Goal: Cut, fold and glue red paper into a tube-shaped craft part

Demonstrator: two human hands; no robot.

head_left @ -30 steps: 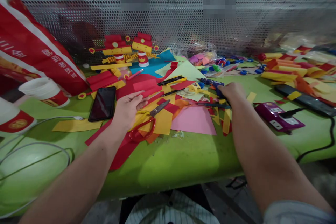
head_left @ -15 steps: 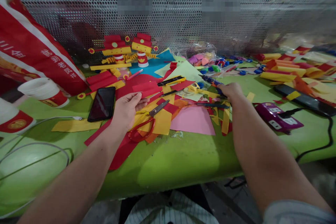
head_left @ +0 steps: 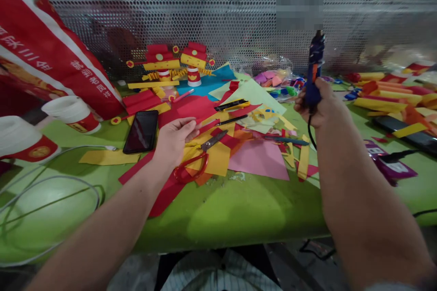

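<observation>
My right hand (head_left: 320, 102) is wrapped round a dark blue glue gun (head_left: 314, 70), raised above the table with its nozzle up and its cord hanging below. My left hand (head_left: 175, 138) is low over the coloured paper, thumb and fingers pinched together; what lies between them is too small to make out. Close to it, scissors (head_left: 201, 154) with red and yellow handles rest on yellow and red paper. A yellow-black utility knife (head_left: 232, 105) and a black pen (head_left: 231, 120) lie just beyond the fingertips. Pink paper (head_left: 257, 159) lies between the hands.
A black phone (head_left: 141, 132), paper cups (head_left: 82, 120) and a white cable (head_left: 80, 148) are at left, by a red bag (head_left: 68, 50). Paper figures (head_left: 194, 68) stand at the back. A purple power socket (head_left: 392, 163) and rolled paper (head_left: 382, 100) are at right.
My right hand has lifted the glue gun from the table and turned its nozzle upward. My left hand stays pinched over the paper. The view has shifted slightly.
</observation>
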